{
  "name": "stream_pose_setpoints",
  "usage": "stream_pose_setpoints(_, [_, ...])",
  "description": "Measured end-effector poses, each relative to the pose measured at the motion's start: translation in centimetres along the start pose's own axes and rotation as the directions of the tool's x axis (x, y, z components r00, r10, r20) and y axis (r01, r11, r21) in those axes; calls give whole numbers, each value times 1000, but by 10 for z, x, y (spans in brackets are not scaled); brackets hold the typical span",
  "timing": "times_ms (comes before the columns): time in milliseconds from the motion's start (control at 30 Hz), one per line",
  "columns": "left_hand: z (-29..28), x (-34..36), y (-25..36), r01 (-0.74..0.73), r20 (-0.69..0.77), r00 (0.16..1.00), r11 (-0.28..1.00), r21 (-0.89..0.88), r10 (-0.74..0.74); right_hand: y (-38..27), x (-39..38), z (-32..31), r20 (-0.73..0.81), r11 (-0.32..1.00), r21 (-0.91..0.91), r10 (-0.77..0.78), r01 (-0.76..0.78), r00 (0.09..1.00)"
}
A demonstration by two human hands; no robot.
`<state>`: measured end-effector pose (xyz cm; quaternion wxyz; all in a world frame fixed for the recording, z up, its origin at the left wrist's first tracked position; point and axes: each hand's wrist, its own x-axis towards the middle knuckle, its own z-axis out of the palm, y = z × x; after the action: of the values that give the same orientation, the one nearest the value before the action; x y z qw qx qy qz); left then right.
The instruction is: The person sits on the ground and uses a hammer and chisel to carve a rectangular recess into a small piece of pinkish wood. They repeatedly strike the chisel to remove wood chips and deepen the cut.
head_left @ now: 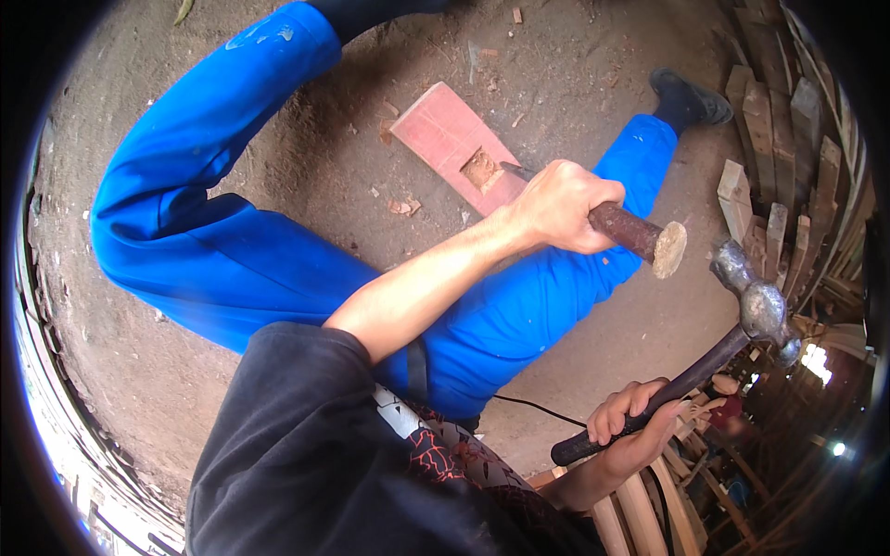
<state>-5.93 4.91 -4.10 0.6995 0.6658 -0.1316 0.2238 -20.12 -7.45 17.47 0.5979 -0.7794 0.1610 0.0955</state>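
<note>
Pink wooden board (447,132), recessed, just beyond the left hand (565,206), which clasps a chisel (629,229); right hand (640,446) grips a hammer (697,372).

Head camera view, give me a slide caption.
Left hand grips a chisel at the recess in a reddish board; right hand holds a hammer.

- Left forearm (426,283): bare below a dark sleeve (287,380), reaching slantwise across the thighs (501,334), out from the torso (324,463).
- Left wrist (524,225): close to straight, in line with the forearm.
- Left hand (570,204): clenched like a fist, its back turned upward.
- Right forearm (584,484): mostly hidden, tucked near the torso.
- Right hand (642,426): fingers (610,417) curled in a grip, well apart from the left hand.
</note>
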Motion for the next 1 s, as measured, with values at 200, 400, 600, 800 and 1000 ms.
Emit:
stream_pose_setpoints(200, [0,3,-2,31,-11,999,999,13,-31,1,-6,1,-8,994,-95,55,-55,998])
stream_pose_setpoints(400, [4,5,-3,25,0,1000,1000,11,-25,-40,-9,4,-285,991,-60,-130,118,950])
stream_pose_setpoints(600, [-1,6,-7,9,-33,999,1000,13,-8,-81,-6,-19,51,763,58,-647,644,761])
stream_pose_setpoints(800, [-4,-6,-14,-5,4,1000,998,58,5,-4,-10,20,-189,970,-99,199,-220,962])
stream_pose_setpoints(1000, [-1,-8,-12,31,5,999,998,51,-31,-59,-4,-13,-67,978,27,-204,206,977])
